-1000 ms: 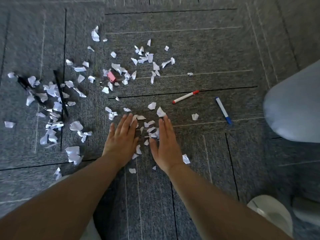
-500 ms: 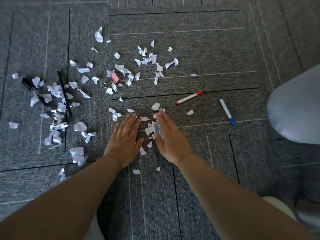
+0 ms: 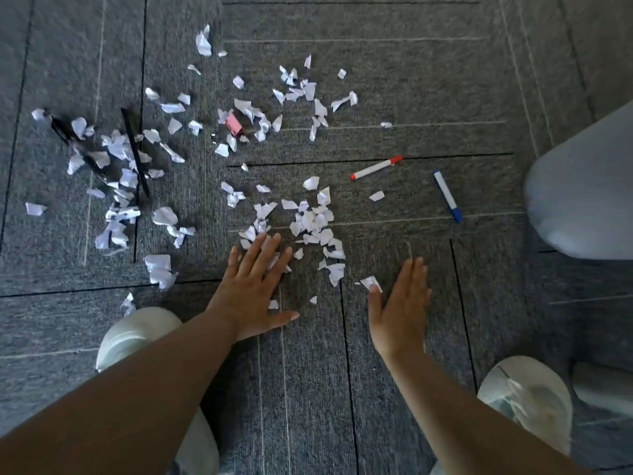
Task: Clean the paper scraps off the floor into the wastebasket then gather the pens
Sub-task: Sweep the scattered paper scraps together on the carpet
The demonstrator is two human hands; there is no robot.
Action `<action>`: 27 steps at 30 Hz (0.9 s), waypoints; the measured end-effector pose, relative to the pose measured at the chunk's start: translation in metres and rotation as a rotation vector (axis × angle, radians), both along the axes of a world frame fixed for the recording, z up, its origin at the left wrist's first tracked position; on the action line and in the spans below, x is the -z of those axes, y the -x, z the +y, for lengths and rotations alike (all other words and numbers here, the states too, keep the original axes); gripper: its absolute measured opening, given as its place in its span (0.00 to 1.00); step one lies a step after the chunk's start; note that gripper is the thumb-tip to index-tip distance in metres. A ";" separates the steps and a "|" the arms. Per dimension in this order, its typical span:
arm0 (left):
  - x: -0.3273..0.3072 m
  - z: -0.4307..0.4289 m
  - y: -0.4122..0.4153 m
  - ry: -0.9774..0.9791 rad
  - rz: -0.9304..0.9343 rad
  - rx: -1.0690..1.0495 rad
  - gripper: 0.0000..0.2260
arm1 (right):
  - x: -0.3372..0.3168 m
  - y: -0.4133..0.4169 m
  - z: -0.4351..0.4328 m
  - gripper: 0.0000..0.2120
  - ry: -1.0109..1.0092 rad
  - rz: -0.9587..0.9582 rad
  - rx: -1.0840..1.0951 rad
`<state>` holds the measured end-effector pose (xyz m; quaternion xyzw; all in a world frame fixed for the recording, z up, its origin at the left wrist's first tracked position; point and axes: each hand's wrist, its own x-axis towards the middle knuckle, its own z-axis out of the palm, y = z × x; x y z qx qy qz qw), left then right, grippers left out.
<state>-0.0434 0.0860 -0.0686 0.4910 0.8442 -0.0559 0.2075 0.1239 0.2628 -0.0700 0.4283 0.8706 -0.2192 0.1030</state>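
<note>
Both hands have pulled back toward the person and apart since a second ago. Then they lay side by side, cupped around a small pile of scraps; now the left hand (image 3: 255, 287) rests flat on the carpet (image 3: 394, 80) at 6 o'clock, grip spread, fingertips touching the near edge of the pile (image 3: 310, 224). The right hand (image 3: 400, 303) sits at 5 o'clock, well apart from the left, grip spread flat and holding nothing, its thumb just beside one stray scrap (image 3: 370, 282).

The pile they had pushed together lies uncovered, just beyond the left fingers toward 12 o'clock. So the sweep has gathered paper but lifted none; I judge the hands are resetting wider to rake in the strays around the heap.

Most scraps remain out: a thick scatter (image 3: 116, 166) at 9 to 10 o'clock, lying over two black pens (image 3: 135, 152), and a looser spread (image 3: 294, 97) toward 12 o'clock around a pink eraser (image 3: 234, 124). The red pen (image 3: 376, 168) and blue pen (image 3: 447, 195) lie at 1 to 2 o'clock, apart from each other. A pale grey rounded thing (image 3: 582, 193) at 3 o'clock may be the wastebasket, though I cannot tell. The task is early, pens untouched.
</note>
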 end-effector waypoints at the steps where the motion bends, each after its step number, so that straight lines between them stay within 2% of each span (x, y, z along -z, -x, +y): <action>1: 0.002 -0.002 -0.005 0.000 -0.004 -0.017 0.41 | 0.003 0.001 -0.008 0.38 0.001 -0.016 -0.006; 4: 0.001 -0.005 -0.016 0.053 -0.018 -0.095 0.39 | 0.005 0.022 -0.028 0.36 -0.024 -0.087 -0.010; 6: -0.003 -0.006 -0.020 0.016 -0.002 -0.162 0.35 | 0.002 0.046 -0.040 0.33 0.030 -0.058 -0.046; 8: -0.007 -0.008 -0.020 -0.039 0.021 -0.262 0.31 | -0.004 0.073 -0.051 0.32 0.165 0.121 -0.146; 10: -0.010 -0.008 -0.010 -0.008 0.030 -0.355 0.29 | -0.015 0.099 -0.057 0.31 0.284 0.307 -0.291; 13: -0.017 -0.003 0.010 0.006 0.035 -0.458 0.28 | -0.027 0.115 -0.046 0.31 0.234 0.419 -0.382; 16: -0.017 -0.009 0.018 -0.004 0.008 -0.411 0.32 | -0.017 0.093 -0.020 0.32 0.115 0.270 -0.269; 19: -0.009 -0.013 0.008 -0.019 0.034 -0.107 0.39 | -0.003 0.065 0.014 0.33 -0.009 0.068 -0.118; 21: -0.002 -0.010 0.004 0.023 0.051 0.028 0.39 | 0.002 0.065 0.038 0.34 -0.020 0.026 -0.056; 24: 0.000 0.003 0.005 0.040 0.017 -0.049 0.38 | 0.002 0.088 0.062 0.33 -0.005 0.027 -0.079; 27: 0.000 0.011 0.006 -0.034 -0.032 -0.175 0.35 | -0.007 0.111 0.046 0.29 0.157 0.132 -0.275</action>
